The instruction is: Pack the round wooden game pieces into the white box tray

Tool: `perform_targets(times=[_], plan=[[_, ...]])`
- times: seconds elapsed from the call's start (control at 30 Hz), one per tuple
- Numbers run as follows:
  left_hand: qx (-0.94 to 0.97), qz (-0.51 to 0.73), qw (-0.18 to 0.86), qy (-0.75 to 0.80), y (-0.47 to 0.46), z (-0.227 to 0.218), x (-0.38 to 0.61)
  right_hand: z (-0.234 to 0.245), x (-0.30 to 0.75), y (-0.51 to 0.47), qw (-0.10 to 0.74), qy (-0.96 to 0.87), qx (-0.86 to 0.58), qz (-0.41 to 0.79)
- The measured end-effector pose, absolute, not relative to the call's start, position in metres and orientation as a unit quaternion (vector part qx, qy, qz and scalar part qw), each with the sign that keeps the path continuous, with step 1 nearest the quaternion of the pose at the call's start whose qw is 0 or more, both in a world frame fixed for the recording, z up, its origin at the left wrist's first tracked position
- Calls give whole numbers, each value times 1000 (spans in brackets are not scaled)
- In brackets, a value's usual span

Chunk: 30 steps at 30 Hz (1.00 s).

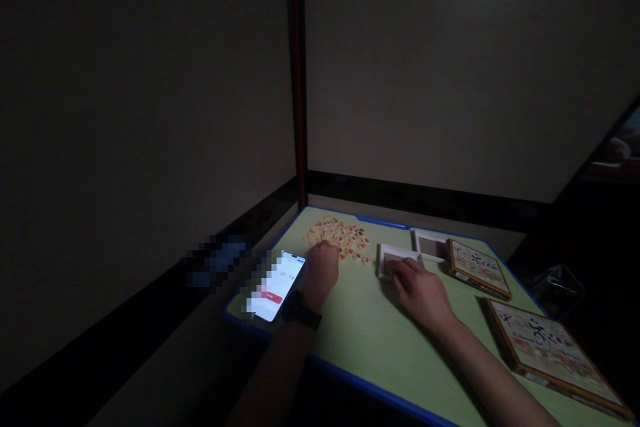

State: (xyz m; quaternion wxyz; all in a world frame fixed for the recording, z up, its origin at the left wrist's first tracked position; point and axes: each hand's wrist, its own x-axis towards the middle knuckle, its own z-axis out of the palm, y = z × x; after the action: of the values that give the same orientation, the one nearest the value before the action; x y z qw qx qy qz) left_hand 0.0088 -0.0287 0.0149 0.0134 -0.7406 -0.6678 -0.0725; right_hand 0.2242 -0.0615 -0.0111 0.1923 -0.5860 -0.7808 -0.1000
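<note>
My left hand [323, 270], with a dark watch on its wrist, reaches to the near edge of a loose pile of round xiangqi pieces [343, 240]. Its fingers are curled, and whatever they may hold is hidden. The pieces are pale with red or dark markings. Over the near side of a small white open box [384, 261] is my right hand [417, 285], its fingers drawn together and dipping inside. I cannot make out whether a piece is between them. Part of that box's inside is hidden by the hand.
A lit phone [277, 290] with a timer lies left of my left hand. Another white tray [431, 245] sits behind, beside a printed game box [479, 267]. A second printed box [550, 350] lies at the right. Walls bound the green table [365, 327] behind and left.
</note>
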Motion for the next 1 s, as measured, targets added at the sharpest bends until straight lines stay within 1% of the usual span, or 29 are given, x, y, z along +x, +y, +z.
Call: perform_targets(times=[0.23,0.43,0.73,1.0], plan=[[-759,-102,5,-643,-22,11,6,-13,225,-60,192,-782,-584,-103],[-751,-82,-11,-655,-20,8,12,-13,224,-61,183,-783,-585,-104],[-760,-118,14,-639,-16,-3,11,-13,223,-61,177,-790,-580,-96],[-756,-118,-27,-644,-21,0,9,-15,224,-60,182,-792,-572,-110]])
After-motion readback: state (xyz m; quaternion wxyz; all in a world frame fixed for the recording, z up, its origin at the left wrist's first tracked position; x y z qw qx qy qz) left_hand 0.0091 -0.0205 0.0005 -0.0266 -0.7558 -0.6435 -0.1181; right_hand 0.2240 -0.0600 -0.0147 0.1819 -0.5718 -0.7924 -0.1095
